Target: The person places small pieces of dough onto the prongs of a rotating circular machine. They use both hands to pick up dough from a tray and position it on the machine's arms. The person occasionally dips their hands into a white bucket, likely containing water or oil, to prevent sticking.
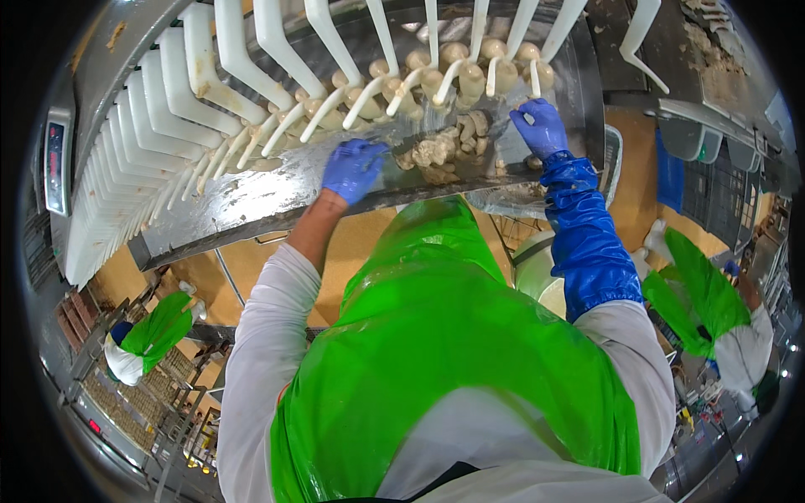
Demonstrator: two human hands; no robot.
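My left hand [354, 170], in a blue glove, hovers over the near part of a metal tray [231, 207]. Its fingers are loosely apart and nothing shows in them. In another blue glove, my right hand [541, 130] is at the tray's right side, just below the tip of a white prong [535, 80]. Thumb and fingers curl together there; whatever they may hold is hidden. Between my hands lies a heap of pale, lumpy, dough-like pieces [436, 152]. Behind it, pale rounded links [471, 81] sit among the prongs.
A long curved row of white angled prongs [180, 92] runs along the left and far side. Below the tray's right end are a clear plastic-lined bin [615, 159] and a whitish bucket [537, 264]. People in green aprons stand at left [163, 331] and right [704, 289].
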